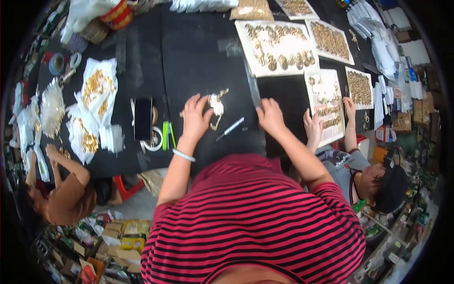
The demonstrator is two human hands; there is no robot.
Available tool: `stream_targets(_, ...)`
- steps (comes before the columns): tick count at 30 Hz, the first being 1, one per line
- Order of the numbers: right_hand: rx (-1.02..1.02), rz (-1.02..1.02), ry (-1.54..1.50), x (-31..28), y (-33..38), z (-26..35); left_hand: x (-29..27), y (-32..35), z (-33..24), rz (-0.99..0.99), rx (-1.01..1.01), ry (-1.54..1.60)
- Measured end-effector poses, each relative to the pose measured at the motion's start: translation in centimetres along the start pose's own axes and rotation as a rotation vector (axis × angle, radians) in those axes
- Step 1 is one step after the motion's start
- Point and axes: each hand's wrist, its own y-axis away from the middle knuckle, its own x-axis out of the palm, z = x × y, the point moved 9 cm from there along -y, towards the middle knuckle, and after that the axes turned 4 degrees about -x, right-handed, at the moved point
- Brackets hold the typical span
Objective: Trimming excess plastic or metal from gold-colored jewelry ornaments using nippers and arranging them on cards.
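On the black tabletop lies a shiny gold chain-like jewellery piece point(217, 105), bright with glare in its middle. My left hand point(195, 118), with a pale bangle on the wrist, rests just left of it, thumb and fingers apart. Whether a fingertip touches the piece, I cannot tell. A slim silver-blue pen-like tool point(230, 129) lies slantwise between my hands. My right hand point(271, 116) rests palm down at a strip of clear tape on the table, its fingers loosely spread and nothing seen in them.
White cards point(242, 47) of gold ornaments lie at the right, where a co-worker's hands point(313, 127) touch one. To the left are a phone point(143, 119), a tape roll point(152, 140), a green-and-white tool point(166, 135) and gold pieces on white wrapping point(111, 71). Another co-worker point(71, 189) sits far left.
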Motion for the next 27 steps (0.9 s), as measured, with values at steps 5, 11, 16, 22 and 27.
stream_targets(5,-0.014,0.123,0.172,3.3,0.0,-1.1,5.6,0.4,-0.6,0.200,0.112,-0.225)
stream_targets(11,-0.296,-0.028,-0.194,-0.9,-11.7,1.9,6.8,1.9,-0.2,0.283,0.192,-0.114)
stream_targets(16,-0.006,-0.272,-0.240,-6.3,-36.0,-6.4,7.1,1.3,0.4,0.304,0.153,-0.141)
stream_targets(22,-0.086,-0.369,-0.082,-4.7,-58.4,-16.9,7.3,1.2,1.4,0.353,0.107,-0.125)
stream_targets(27,0.074,-0.288,0.220,0.0,-64.8,-19.4,7.8,1.7,2.3,0.380,0.116,-0.199)
